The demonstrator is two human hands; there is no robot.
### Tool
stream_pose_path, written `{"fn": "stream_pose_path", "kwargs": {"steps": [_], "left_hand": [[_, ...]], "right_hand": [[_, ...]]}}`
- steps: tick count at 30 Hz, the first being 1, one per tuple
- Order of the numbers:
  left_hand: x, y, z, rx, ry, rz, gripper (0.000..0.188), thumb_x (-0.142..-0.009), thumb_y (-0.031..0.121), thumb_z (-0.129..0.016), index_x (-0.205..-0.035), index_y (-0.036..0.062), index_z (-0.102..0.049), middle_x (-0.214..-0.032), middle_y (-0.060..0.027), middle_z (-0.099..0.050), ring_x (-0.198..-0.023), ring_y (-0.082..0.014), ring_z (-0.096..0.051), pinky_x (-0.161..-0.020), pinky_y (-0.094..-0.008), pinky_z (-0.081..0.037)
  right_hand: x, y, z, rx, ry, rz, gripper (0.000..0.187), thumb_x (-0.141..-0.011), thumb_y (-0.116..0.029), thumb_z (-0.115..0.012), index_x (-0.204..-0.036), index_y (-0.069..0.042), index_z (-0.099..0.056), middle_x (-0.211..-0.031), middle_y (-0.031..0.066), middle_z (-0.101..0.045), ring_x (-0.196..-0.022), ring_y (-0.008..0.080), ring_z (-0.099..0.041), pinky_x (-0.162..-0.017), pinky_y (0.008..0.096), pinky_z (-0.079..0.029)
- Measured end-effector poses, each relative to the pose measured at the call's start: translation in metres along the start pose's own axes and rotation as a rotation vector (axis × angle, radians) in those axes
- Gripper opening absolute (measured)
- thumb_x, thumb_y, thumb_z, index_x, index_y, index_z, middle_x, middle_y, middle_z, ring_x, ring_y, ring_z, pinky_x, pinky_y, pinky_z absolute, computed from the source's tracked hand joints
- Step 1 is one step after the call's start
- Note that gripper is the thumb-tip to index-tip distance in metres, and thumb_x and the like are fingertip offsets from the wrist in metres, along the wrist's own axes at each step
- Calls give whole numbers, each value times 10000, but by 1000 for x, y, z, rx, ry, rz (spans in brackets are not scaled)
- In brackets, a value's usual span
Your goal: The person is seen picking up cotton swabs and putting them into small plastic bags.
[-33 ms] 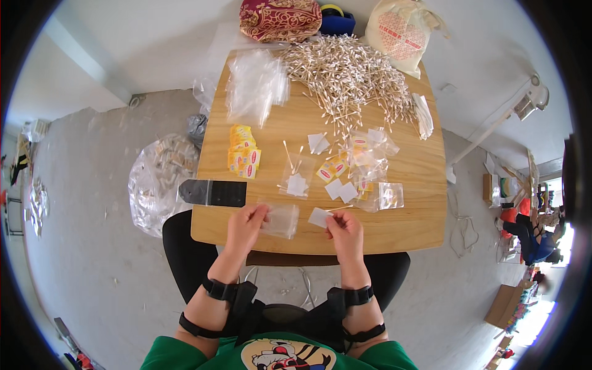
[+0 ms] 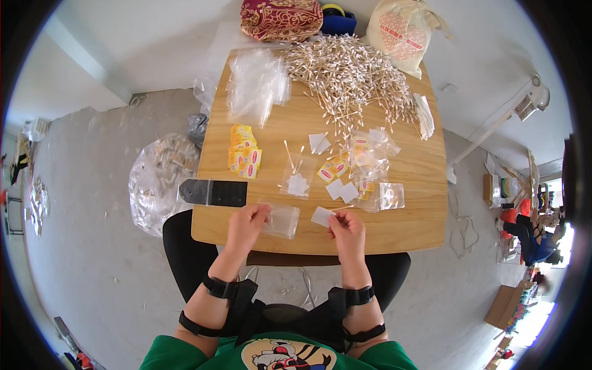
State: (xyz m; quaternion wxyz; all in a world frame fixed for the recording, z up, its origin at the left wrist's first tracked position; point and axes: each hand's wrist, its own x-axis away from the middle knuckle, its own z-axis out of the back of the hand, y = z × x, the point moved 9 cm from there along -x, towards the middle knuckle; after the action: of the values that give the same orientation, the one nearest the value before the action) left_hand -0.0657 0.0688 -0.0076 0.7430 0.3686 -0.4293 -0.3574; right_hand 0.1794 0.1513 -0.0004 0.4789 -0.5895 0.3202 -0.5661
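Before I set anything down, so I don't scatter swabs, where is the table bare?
The table is barest right of the right hand, below the small bags, and up along its right edge. A smaller patch lies between the left yellow packets and the swab pile. It is crowded at the far end and around those bags.

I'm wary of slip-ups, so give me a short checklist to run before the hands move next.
1. Left hand gripping the clear bag: ok.
2. Right hand gripping the white card: ok.
3. Bag and card apart: ok, a gap of table shows between them.
4. Right hand free: not ok, it holds the card.
5. Bag's mouth open: cannot tell.
6. Yellow packets clear of both hands: ok.
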Motion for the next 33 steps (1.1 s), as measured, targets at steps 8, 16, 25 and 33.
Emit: {"fn": "stream_pose_path", "kwargs": {"steps": [8, 16, 25, 33], "left_hand": [[24, 48, -25, -774, 143, -619, 527, -847, 322, -633, -1342, 184, -516, -1449, -119, -405, -1360, -295, -345, -1106, -513, -249], [25, 42, -41, -802, -13, -667, 543, -860, 400, -585, -1338, 151, -521, -1443, -106, -416, -1375, -311, -328, -1136, -538, -176], [17, 45, 27, -366, 401, -678, 214, -810, 84, -610, -1019, 43, -628, -1110, -83, -610, -1056, -266, -556, -901, -410, -409], [-19, 53, 42, -527, 453, -638, 217, -807, 85, -621, -1018, 42, -639, -1115, -97, -611, -1059, -270, -559, -895, -396, -409]], "right_hand": [[-12, -8, -15, -151, -32, 6, 54, -892, -37, -633, -909, -5, -594, -738, 14, -599, -591, 69, -570, -521, 209, -453], [-19, -121, -158, 669, -229, 1210, 101, -752, 14, -630, -841, -29, -610, -863, 90, -625, -756, 257, -627, -624, 331, -530], [-41, -97, -209, 1005, -462, 1314, 63, -771, -98, -595, -825, -67, -599, -846, 48, -555, -831, 258, -576, -691, 379, -502], [-87, -108, -97, 1009, 12, 727, 242, -724, -194, -750, -867, -70, -599, -927, 95, -570, -972, 295, -561, -840, 395, -474]]}}
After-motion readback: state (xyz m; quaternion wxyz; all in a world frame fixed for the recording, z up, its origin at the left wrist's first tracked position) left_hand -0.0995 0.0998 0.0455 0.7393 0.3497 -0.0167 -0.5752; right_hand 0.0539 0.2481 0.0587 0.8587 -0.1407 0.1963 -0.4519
